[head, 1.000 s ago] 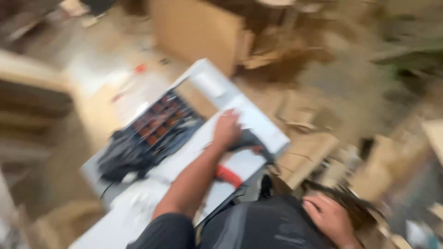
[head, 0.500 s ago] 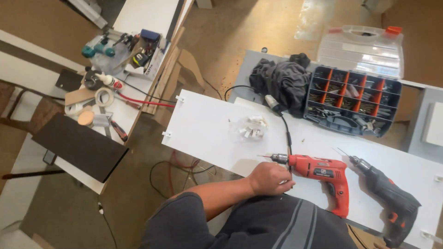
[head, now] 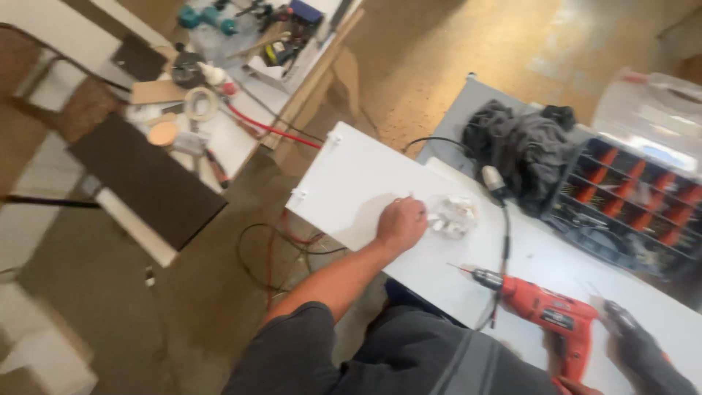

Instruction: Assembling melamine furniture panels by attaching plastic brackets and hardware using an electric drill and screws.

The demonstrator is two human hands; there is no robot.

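Left hand (head: 401,223) rested half-curled on white panel (head: 365,192), fingertips touching small clear bag (head: 452,215), grip unclear. Right hand unseen. Beyond, red drill (head: 545,309) lay close; risked snagging its cord (head: 503,241) and dragging it off.

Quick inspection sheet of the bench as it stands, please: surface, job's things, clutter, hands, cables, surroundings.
Surface: white panel lying flat.
Job's things: small clear bag of white bits on the panel; red drill beside it.
Clutter: dark cloth; parts organiser; dark drill.
Hands: left hand closed at the bag's edge; right hand not in view.
Cables: black cord crosses the panel; loose cables on the floor.
Surroundings: side table crowded with tools, tape roll.
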